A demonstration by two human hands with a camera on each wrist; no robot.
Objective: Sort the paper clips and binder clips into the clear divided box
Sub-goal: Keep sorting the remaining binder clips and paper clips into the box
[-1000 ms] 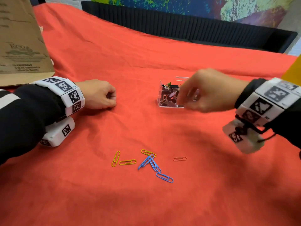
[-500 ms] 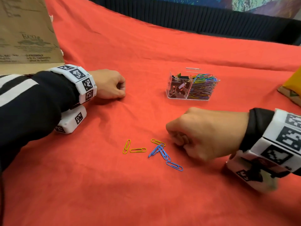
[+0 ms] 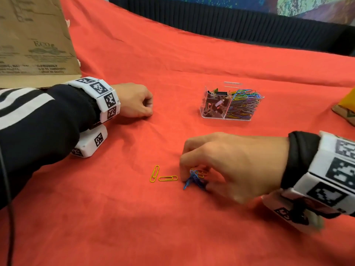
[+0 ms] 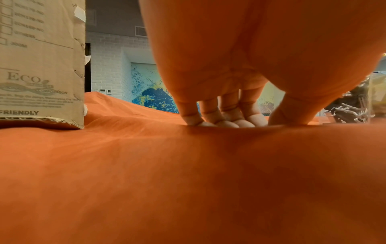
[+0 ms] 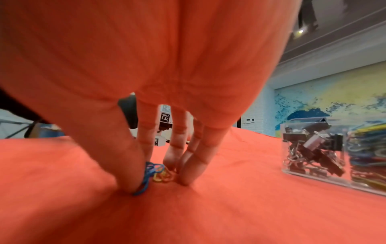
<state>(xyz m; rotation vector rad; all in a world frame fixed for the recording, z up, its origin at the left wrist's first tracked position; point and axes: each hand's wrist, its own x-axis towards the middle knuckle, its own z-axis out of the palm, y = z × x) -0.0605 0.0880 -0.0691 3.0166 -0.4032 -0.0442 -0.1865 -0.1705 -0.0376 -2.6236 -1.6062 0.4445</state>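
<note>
The clear divided box (image 3: 213,116) stands on the red cloth, with black binder clips in its left half and coloured paper clips in its right half. It shows again in the right wrist view as the box (image 5: 296,171). Nearer me, my right hand (image 3: 194,179) pinches a small bunch of blue and yellow paper clips (image 3: 195,176) against the cloth; thumb and fingers close round the bunch (image 5: 153,171). Two yellow paper clips (image 3: 154,173) (image 3: 167,178) lie loose just left of it. My left hand (image 3: 148,107) rests on the cloth as a fist, holding nothing, with curled fingers (image 4: 221,121).
A brown cardboard box (image 3: 34,45) stands at the back left, close behind my left wrist. A yellow and brown object (image 3: 345,108) sits at the right edge. A dark ribbed sofa back (image 3: 230,25) runs along the far side of the cloth.
My right hand came down from the box to the loose clips, then spread from a fist and gathered the blue and yellow ones. The left hand stayed put.
</note>
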